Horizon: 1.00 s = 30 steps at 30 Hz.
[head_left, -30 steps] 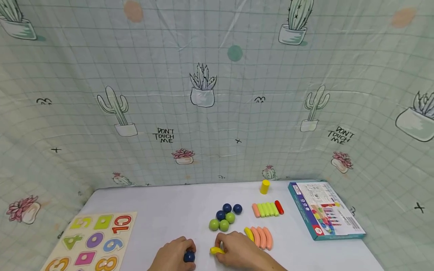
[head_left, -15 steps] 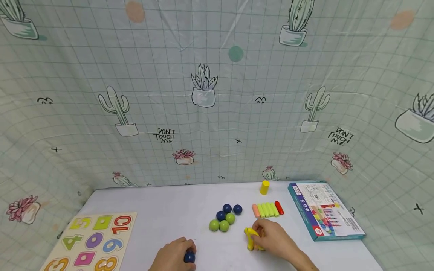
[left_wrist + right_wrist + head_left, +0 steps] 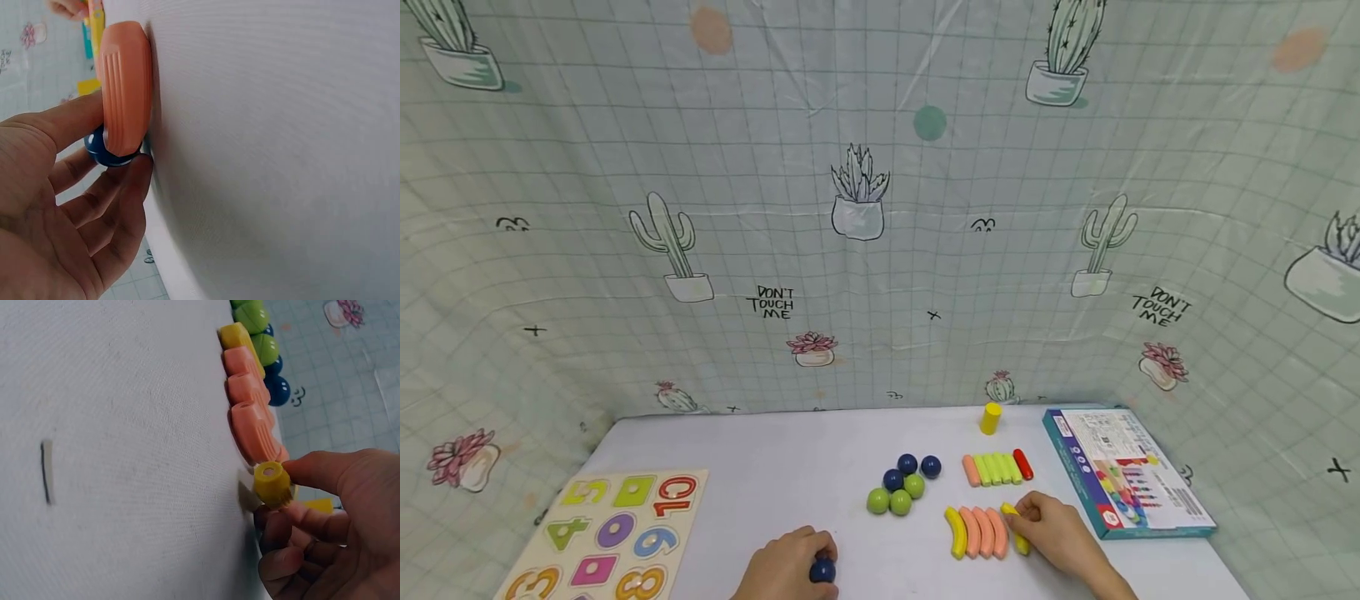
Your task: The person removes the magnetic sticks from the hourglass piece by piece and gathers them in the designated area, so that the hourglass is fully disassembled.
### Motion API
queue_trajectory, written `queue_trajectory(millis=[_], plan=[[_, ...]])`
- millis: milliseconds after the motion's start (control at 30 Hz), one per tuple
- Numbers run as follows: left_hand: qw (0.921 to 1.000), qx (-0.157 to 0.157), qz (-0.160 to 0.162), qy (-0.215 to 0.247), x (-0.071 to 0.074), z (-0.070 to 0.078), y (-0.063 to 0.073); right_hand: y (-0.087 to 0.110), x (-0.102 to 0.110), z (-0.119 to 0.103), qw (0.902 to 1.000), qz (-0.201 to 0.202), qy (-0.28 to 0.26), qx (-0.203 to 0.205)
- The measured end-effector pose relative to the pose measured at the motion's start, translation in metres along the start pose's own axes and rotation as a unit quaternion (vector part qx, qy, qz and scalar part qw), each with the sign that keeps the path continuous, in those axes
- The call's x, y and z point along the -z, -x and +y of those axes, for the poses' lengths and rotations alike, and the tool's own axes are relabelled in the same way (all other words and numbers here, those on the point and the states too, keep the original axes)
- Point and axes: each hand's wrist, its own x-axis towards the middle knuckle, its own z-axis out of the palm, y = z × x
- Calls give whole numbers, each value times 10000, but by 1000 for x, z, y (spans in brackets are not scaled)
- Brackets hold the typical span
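Observation:
My left hand [image 3: 786, 567] grips a dark blue ball [image 3: 822, 571] at the table's front. Close to that ball in the left wrist view is a curved orange piece [image 3: 127, 87]; whether the hand touches it I cannot tell. Between thumb and fingers, my right hand [image 3: 1060, 533] pinches a yellow toy banana [image 3: 1021, 542], one ridged end [image 3: 272, 481] toward the wrist camera. Just left of it, several curved orange pieces [image 3: 987, 533] stand side by side. A second yellow toy banana [image 3: 957, 533] closes the row's left end.
Green balls [image 3: 900, 502] and blue balls [image 3: 907, 464] cluster mid-table. Behind the curved row lies a line of short light-green sticks [image 3: 996, 469] with a red stick [image 3: 1022, 464]. A yellow cylinder [image 3: 990, 419] stands farther back. Flanking these are a box [image 3: 1131, 471] and a number board [image 3: 643, 516].
My right hand has carried the yellow toy banana rightward, over the curved row to its right end. My left hand stays on the blue ball.

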Motion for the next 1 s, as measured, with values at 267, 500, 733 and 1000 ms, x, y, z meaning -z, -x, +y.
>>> queue_trajectory(millis=[267,500,733,1000], plan=[[10000,69,-1,56,-1,0,0,1,-3,-1,9998,64,165,-20],[9998,33,-6,187,0,-2,1,1,-4,-2,9997,-38,208,109],[9982,-340,22,489,2,-11,6,1,-4,-7,9988,175,427,189],[9985,-109,-7,539,-1,-13,4,19,-21,-54,9937,-6,297,1084]])
